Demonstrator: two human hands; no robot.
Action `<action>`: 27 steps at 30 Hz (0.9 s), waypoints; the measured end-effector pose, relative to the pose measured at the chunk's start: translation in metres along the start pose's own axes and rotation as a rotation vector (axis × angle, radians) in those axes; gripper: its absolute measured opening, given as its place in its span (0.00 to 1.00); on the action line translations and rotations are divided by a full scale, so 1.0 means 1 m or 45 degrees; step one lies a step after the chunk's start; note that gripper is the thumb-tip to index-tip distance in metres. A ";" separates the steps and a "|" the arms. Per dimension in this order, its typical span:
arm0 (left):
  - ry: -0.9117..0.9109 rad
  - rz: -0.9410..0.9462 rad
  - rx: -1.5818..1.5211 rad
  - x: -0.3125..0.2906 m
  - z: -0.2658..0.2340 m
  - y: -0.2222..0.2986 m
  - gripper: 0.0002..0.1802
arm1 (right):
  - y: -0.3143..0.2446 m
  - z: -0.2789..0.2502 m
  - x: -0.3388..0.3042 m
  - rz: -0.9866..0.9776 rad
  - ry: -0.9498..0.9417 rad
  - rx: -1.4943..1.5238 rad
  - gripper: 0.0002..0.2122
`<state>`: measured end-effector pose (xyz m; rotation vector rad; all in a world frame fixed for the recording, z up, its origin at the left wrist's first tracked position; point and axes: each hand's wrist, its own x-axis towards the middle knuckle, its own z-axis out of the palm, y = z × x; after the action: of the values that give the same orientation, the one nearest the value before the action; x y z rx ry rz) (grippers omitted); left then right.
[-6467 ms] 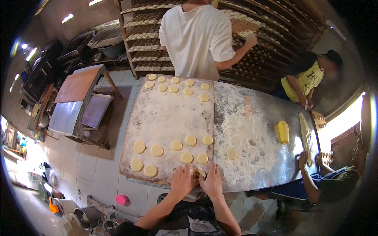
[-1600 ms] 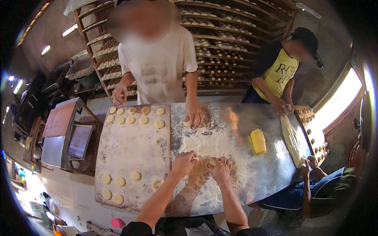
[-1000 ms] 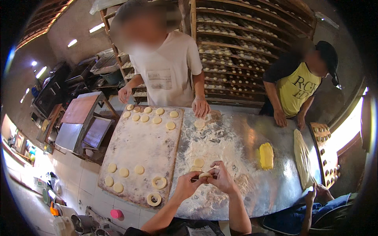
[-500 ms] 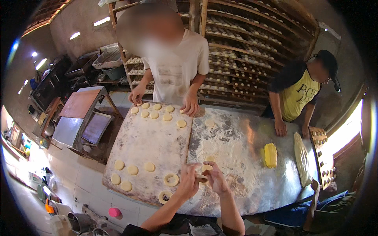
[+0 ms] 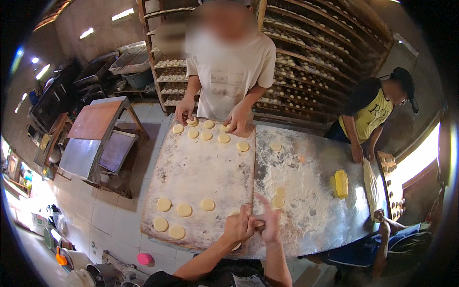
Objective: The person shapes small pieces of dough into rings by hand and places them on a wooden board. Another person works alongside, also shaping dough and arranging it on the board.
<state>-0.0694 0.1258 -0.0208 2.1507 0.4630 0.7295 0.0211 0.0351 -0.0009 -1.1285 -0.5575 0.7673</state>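
Note:
My left hand [image 5: 239, 226] is closed, fingers bunched, over the near right edge of the floured wooden board [image 5: 201, 172]. My right hand [image 5: 270, 224] meets it from the right, with some fingers raised and blurred. Whatever lies between the hands is hidden. Pale dough pieces show partly behind and below my left hand. Left of it lie several flat dough rounds [image 5: 184, 209] on the board. Two more dough rounds [image 5: 278, 202] overlap on the floured metal table [image 5: 306, 220], just beyond my right hand.
Across the board, a person [image 5: 229, 86] handles a row of dough rounds [image 5: 224, 137]. A yellow block [image 5: 341, 183] and a long dough sheet [image 5: 370, 189] lie at the right, near two other people. Racks of dough [image 5: 306, 71] stand behind. A low metal-topped stand [image 5: 81, 155] is at the left.
The view has shifted left, so the board appears farther right. A pale dough piece seen between my hands is now hidden, and my right fingers have spread upward. The person opposite has shifted their hands slightly.

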 end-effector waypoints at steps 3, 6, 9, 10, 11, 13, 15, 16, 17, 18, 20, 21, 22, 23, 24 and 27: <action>-0.028 -0.006 -0.111 -0.003 -0.009 -0.010 0.21 | 0.002 0.009 -0.002 0.279 0.364 -0.077 0.38; -0.041 -0.066 -0.157 0.002 -0.017 -0.017 0.18 | 0.008 0.008 0.005 0.014 -0.062 0.023 0.36; -0.024 -0.121 -0.290 0.010 -0.023 -0.022 0.17 | 0.025 0.004 0.019 -0.028 -0.014 -0.036 0.33; -0.023 -0.108 -0.289 0.013 -0.024 -0.024 0.18 | 0.031 0.003 0.021 -0.010 0.011 -0.171 0.33; -0.001 -0.075 -0.295 0.016 -0.025 -0.025 0.19 | 0.036 0.003 0.023 -0.047 0.040 -0.090 0.33; -0.058 -0.115 -0.300 0.022 -0.025 -0.028 0.18 | 0.042 0.002 0.026 -0.119 0.037 0.245 0.35; -0.053 -0.109 -0.291 0.029 -0.024 -0.031 0.15 | 0.044 0.003 0.029 -0.130 0.115 0.242 0.35; -0.043 -0.097 -0.270 0.033 -0.024 -0.032 0.13 | 0.043 0.004 0.032 -0.125 0.105 0.079 0.34; -0.047 -0.069 -0.269 0.036 -0.025 -0.034 0.11 | 0.041 0.005 0.035 -0.152 0.061 -0.474 0.33; -0.060 -0.118 -0.245 0.040 -0.027 -0.036 0.11 | 0.039 0.005 0.040 -0.122 -0.042 -0.395 0.33; -0.111 -0.231 -0.244 0.047 -0.029 -0.038 0.12 | 0.034 0.007 0.048 -0.125 -0.193 0.090 0.32; -0.144 -0.189 -0.251 0.050 -0.029 -0.040 0.13 | 0.031 0.006 0.053 -0.232 -0.264 0.392 0.34; -0.175 -0.198 -0.256 0.052 -0.028 -0.041 0.14 | 0.031 0.008 0.053 -0.109 0.018 0.275 0.34; -0.209 -0.195 -0.289 0.053 -0.026 -0.043 0.15 | 0.031 0.006 0.055 0.142 0.303 0.021 0.34; -0.209 -0.230 -0.276 0.054 -0.024 -0.046 0.15 | 0.033 0.006 0.056 -0.014 0.151 -0.229 0.32; -0.216 -0.289 -0.330 0.062 -0.010 -0.061 0.18 | 0.047 -0.003 0.064 -0.091 0.067 -0.381 0.29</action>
<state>-0.0336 0.2028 -0.0423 1.8621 0.4846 0.4493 0.0512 0.0941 -0.0452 -1.3923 -0.6801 0.6029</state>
